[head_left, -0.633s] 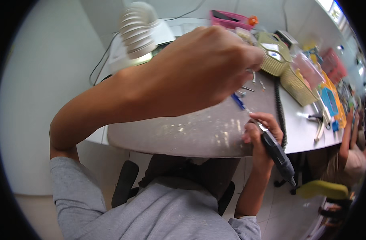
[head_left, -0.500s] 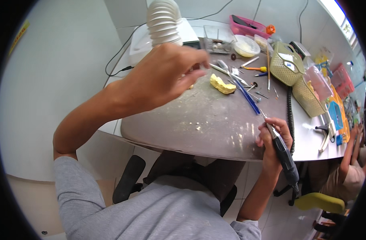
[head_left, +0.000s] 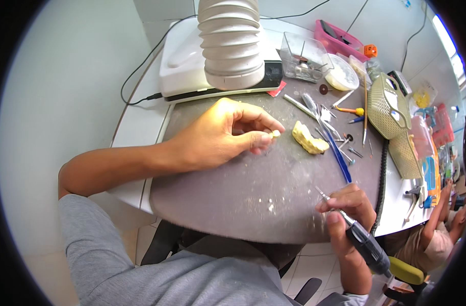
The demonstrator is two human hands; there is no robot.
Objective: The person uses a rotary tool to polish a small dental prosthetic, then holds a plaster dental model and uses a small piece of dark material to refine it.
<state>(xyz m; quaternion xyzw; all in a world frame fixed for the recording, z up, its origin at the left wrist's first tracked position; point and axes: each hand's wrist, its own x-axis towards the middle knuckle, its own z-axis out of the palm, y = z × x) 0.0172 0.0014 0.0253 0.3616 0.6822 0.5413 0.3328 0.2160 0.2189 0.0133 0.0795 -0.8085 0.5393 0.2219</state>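
My left hand (head_left: 224, 133) is over the table below the white hose, thumb and fingertips closed on a small pale-yellow piece (head_left: 275, 134) that looks like a plaster tooth. Right of it, a yellow dental arch model (head_left: 309, 139) lies on the tabletop, apart from both hands. At the near right, my right hand (head_left: 351, 208) grips a black rotary handpiece (head_left: 366, 246) like a pen. Its thin metal bit points up and left, touching nothing. Beyond that hand lies a long blue-handled tool (head_left: 340, 162).
A ribbed white hose (head_left: 230, 46) hangs over a white machine (head_left: 182, 66). Several small tools and burs lie near a clear box (head_left: 304, 58) and a white bowl (head_left: 341, 74). Green baskets (head_left: 388, 104) line the right, beside a coiled black cord (head_left: 382, 178). Another person (head_left: 437, 237) sits far right.
My left hand has come down from beside the hose toward the tabletop, and the small piece now shows in its fingertips. My right hand keeps its hold on the handpiece. The view has shifted.
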